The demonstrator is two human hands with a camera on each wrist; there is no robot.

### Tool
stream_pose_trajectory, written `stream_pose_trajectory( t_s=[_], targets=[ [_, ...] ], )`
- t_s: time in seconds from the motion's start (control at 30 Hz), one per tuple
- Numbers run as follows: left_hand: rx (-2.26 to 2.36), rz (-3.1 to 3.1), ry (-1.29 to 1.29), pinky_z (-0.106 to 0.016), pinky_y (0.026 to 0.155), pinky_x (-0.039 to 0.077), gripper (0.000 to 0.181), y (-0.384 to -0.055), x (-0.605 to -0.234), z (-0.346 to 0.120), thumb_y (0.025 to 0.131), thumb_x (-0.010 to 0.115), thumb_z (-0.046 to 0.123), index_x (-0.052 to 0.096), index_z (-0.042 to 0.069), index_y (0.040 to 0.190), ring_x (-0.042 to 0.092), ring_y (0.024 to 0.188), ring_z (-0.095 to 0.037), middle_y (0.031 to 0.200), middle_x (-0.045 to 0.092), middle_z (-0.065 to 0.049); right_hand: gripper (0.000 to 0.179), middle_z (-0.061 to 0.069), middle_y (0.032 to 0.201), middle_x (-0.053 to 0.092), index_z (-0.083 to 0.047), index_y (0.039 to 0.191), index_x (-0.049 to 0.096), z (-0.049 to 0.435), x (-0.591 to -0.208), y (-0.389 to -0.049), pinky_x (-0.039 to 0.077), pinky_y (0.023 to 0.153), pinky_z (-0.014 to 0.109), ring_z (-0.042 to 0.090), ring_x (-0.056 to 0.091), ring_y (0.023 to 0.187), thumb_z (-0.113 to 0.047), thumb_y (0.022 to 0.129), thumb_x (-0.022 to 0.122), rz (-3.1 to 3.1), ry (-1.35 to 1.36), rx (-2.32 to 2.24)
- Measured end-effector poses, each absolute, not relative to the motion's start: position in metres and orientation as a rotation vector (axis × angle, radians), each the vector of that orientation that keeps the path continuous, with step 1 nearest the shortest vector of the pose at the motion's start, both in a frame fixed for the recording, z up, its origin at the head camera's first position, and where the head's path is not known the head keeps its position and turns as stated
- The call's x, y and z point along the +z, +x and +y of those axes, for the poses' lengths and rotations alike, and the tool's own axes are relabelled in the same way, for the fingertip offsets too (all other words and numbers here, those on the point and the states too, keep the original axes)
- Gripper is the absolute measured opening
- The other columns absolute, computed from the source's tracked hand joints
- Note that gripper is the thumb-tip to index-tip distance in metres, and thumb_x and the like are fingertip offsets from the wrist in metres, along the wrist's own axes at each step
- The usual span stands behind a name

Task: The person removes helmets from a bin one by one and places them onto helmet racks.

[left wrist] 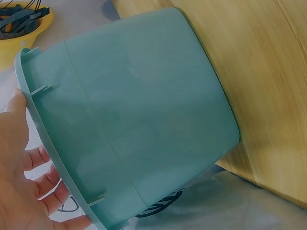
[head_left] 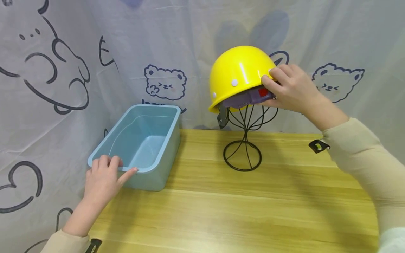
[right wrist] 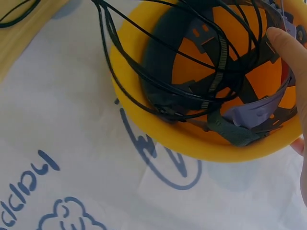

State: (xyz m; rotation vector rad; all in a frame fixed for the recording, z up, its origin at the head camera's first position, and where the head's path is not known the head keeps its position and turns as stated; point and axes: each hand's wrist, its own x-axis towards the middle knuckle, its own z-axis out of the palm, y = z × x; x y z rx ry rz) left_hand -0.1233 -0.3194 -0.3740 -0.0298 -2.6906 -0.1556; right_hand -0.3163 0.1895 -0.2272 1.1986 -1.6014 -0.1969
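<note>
A yellow hard hat [head_left: 242,66] sits tilted over the top of a black wire stand [head_left: 246,140] in the head view. My right hand [head_left: 292,88] grips the hat's right edge, with the thumb [right wrist: 283,43] inside the rim in the right wrist view. Dark straps and a purple-grey headband [right wrist: 256,112] show inside the shell, and the stand's wires reach into it. At the left, my left hand [head_left: 102,179] rests on the near rim of a blue-green plastic bin [head_left: 172,147], fingers spread along the edge. Nothing lies inside the bin.
The wooden table [head_left: 221,214] extends under the bin and the stand. A white curtain [head_left: 196,52] with cartoon drawings hangs close behind and along the left side. The bin stands near the left curtain, left of the wire stand.
</note>
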Motion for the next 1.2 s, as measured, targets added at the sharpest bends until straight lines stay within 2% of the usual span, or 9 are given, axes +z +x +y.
stream_pose_trajectory(
  t_s=[0.53,0.73,0.93,1.2],
  targets=[
    [-0.151,-2.701,-0.011,-0.045,0.053,0.035,0.052,-0.123,-0.377,-0.318,0.086,0.064,0.058,0.054,0.008,0.095,0.046,0.088,-0.042,0.100,0.049,-0.022,0.049,0.016,0.089,0.052,-0.004,0.102,0.053,0.203,-0.272,-0.311,0.047,0.058,0.045,0.035,0.051,0.074,-0.052,0.098,0.047,-1.514,1.125,-0.113],
    [-0.168,-2.722,0.010,-0.045,0.056,0.035,0.051,-0.124,-0.378,-0.317,0.088,0.062,0.058,0.052,0.009,0.095,0.044,0.090,-0.041,0.102,0.047,-0.021,0.050,0.017,0.091,0.055,-0.005,0.103,0.053,0.204,-0.284,-0.310,0.046,0.057,0.045,0.035,0.053,0.076,-0.054,0.097,0.048,-1.485,1.098,-0.086],
    [-0.154,-2.701,-0.010,-0.042,0.052,0.034,0.051,-0.123,-0.377,-0.317,0.086,0.065,0.058,0.053,0.008,0.094,0.045,0.086,-0.042,0.099,0.049,-0.022,0.050,0.018,0.096,0.056,-0.006,0.101,0.052,0.204,-0.294,-0.309,0.045,0.055,0.046,0.035,0.053,0.077,-0.056,0.096,0.049,-1.461,1.073,-0.055],
    [-0.156,-2.711,-0.009,-0.042,0.052,0.033,0.051,-0.121,-0.376,-0.317,0.087,0.064,0.057,0.053,0.008,0.095,0.045,0.086,-0.041,0.099,0.048,-0.021,0.051,0.021,0.108,0.052,-0.005,0.106,0.048,0.206,-0.314,-0.301,0.046,0.065,0.051,0.038,0.051,0.089,-0.055,0.098,0.044,-1.565,1.011,-0.035]
  ],
)
